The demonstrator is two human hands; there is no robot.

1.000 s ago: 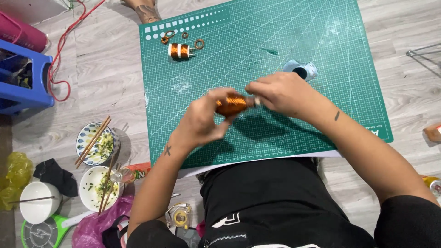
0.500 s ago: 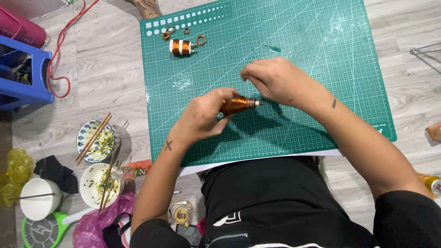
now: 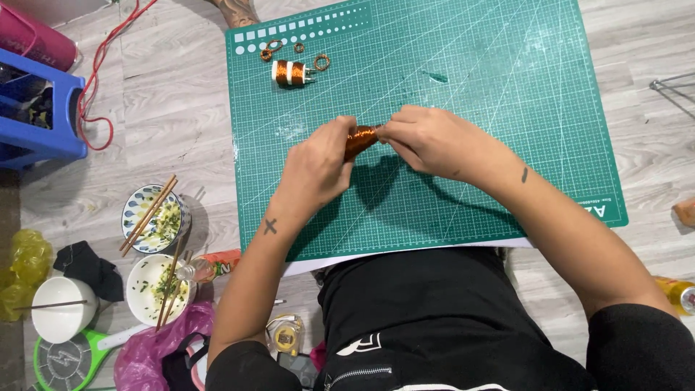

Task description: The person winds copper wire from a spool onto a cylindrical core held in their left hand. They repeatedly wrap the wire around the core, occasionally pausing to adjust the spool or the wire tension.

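Note:
Over the green cutting mat [image 3: 507, 94], my left hand [image 3: 318, 163] and my right hand [image 3: 427, 137] both grip a copper wire coil [image 3: 360, 137] between them. The left hand wraps its left end, and the right hand's fingertips pinch its right end. Most of the coil is hidden by my fingers. A second copper coil on a white bobbin [image 3: 291, 73] lies at the mat's far left corner, with small copper wire rings [image 3: 321, 61] beside it.
Left of the mat on the wood floor stand two bowls with chopsticks [image 3: 156, 217], a white cup [image 3: 61, 308], a blue plastic stool [image 3: 43, 108] and a red cable [image 3: 101, 87]. A pink bag [image 3: 148, 351] and a tape roll [image 3: 284, 334] lie near my lap.
Both hands have stayed together on the coil and shifted slightly. My right hand's fingers have turned around the coil's right end, and the left hand covers more of it.

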